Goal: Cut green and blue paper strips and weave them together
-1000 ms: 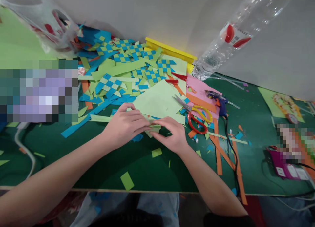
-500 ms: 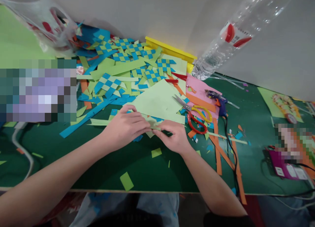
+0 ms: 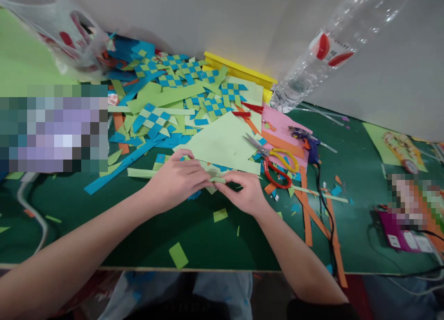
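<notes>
My left hand (image 3: 183, 174) and my right hand (image 3: 242, 190) meet over the near side of the paper pile. Both are closed in a pinch on a pale green paper strip (image 3: 218, 180), of which only a short stretch shows between the fingertips. Just beyond my hands lies a large pale green paper sheet (image 3: 222, 142). Scissors (image 3: 265, 151) with one red and one yellow handle rest partly on that sheet, to the right of my right hand. Woven blue-and-green paper fish (image 3: 152, 119) lie heaped behind and left of my hands.
A clear plastic bottle (image 3: 312, 70) leans at the back right. A glue gun (image 3: 312, 149) with a black cord lies on pink paper (image 3: 282, 126). Orange strips (image 3: 307, 223) reach the front edge. Left stands a plastic bag (image 3: 69, 33); far right, a magenta device (image 3: 398, 234).
The fingers have shifted very slightly, and the strip between them shows a lighter, slightly raised face. Everything else stays in place.
</notes>
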Demonstrator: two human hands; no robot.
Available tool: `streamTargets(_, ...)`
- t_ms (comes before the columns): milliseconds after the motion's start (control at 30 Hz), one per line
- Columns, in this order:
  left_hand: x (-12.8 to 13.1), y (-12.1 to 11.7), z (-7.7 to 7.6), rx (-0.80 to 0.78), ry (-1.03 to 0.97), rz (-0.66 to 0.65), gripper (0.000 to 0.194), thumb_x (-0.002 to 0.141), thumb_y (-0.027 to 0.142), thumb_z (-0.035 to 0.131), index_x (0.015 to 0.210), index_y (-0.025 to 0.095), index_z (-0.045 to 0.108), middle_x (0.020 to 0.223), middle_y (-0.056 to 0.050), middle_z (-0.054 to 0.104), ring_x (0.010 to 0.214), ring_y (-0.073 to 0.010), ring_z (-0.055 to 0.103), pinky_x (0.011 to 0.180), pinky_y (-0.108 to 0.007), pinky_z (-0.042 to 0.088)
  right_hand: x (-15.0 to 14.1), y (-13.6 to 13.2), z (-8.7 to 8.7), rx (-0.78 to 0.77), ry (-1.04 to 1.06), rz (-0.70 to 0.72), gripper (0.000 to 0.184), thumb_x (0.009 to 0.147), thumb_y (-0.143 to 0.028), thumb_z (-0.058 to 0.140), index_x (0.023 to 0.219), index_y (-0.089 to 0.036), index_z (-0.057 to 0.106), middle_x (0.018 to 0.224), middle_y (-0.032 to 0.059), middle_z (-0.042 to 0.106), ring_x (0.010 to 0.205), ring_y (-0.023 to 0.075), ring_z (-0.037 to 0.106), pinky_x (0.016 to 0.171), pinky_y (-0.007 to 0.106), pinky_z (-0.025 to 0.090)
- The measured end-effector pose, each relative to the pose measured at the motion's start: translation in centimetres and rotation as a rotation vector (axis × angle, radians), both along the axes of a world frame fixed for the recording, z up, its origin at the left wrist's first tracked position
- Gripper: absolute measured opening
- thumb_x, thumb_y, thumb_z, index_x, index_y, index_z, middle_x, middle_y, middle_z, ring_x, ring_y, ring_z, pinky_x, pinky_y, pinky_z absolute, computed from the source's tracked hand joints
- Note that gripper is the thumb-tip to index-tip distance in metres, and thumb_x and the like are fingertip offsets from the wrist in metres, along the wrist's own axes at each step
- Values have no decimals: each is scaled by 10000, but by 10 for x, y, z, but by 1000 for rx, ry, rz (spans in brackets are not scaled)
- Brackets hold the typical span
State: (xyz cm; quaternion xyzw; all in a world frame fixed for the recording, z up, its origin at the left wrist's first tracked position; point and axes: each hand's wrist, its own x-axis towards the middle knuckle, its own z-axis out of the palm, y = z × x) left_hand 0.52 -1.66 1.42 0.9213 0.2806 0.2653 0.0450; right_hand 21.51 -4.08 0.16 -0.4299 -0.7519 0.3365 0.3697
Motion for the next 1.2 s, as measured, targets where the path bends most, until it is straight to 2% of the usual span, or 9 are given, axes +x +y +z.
streamTargets(400,0,-1,0,-60,-30,-6,254,968,277,507,764,208,640,657,37,673,635,-132,619,875,-363,378,1,1,4,-60,73,14,228,841,-285,663,645,-180,612,630,-2,641,580,104,568,578,239,454)
streamTargets(633,0,-1,1,-30,-14,-16,237,962,242,513,763,199,633,655,35,672,634,-133,616,869,-358,384,2,2,3,-59,59,29,110,835,-294,679,812,-196,722,757,28,734,687,147,669,674,272,526)
streamTargets(800,1,-1,0,-17,0,-14,224,961,251,517,775,196,630,661,34,671,642,-139,618,861,-358,382,3,2,4,-118,60,6,200,835,-328,687,685,-197,712,649,4,719,615,134,667,618,244,517)
streamTargets(1033,2,-1,-1,-79,16,31,314,982,316,476,734,193,624,631,31,644,619,-129,608,877,-349,379,6,3,4,-46,53,-8,237,852,-316,667,654,-188,692,617,-7,698,577,106,640,585,214,479)
streamTargets(1200,-1,1,-1,-117,39,83,328,990,344,442,769,203,640,704,16,681,642,-143,621,873,-357,387,10,3,7,-34,34,-56,276,861,-309,648,618,-180,657,608,6,685,565,112,619,577,230,462)
